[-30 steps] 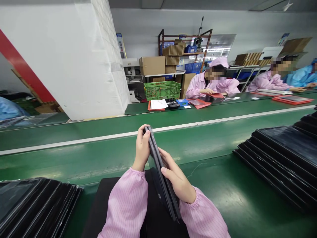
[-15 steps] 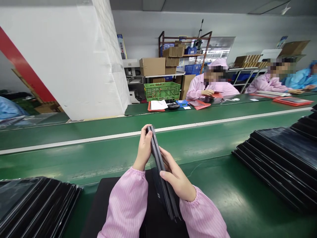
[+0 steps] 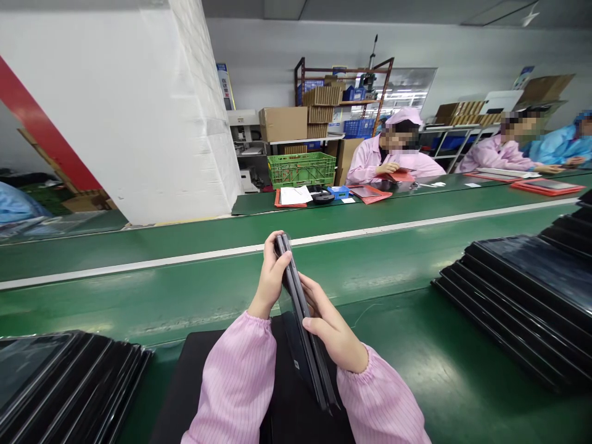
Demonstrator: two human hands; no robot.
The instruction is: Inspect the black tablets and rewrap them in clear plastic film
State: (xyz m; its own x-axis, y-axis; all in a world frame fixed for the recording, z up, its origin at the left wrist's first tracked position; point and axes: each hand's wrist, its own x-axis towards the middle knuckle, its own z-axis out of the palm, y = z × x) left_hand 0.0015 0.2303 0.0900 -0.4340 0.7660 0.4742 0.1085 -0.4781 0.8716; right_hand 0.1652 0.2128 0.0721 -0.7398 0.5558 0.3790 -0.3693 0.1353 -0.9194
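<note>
Head view: the left hand point(image 3: 271, 277) and right hand point(image 3: 330, 327) both curl closed around a slim black laptop point(image 3: 303, 333), held tilted on edge above a black mat point(image 3: 217, 376).

A hand could pass forward beyond the held dark tablet point(image 3: 300, 320) over the green conveyor belt point(image 3: 139, 296), while the stacked black tablets point(image 3: 518, 296) on the right and the tablet stack point(image 3: 69, 376) on the left block sideways.

The slim black device point(image 3: 303, 327) I'm holding stands on edge, tilted, its two dark glossy panels almost folded shut, with a small pale label low on one face.
</note>
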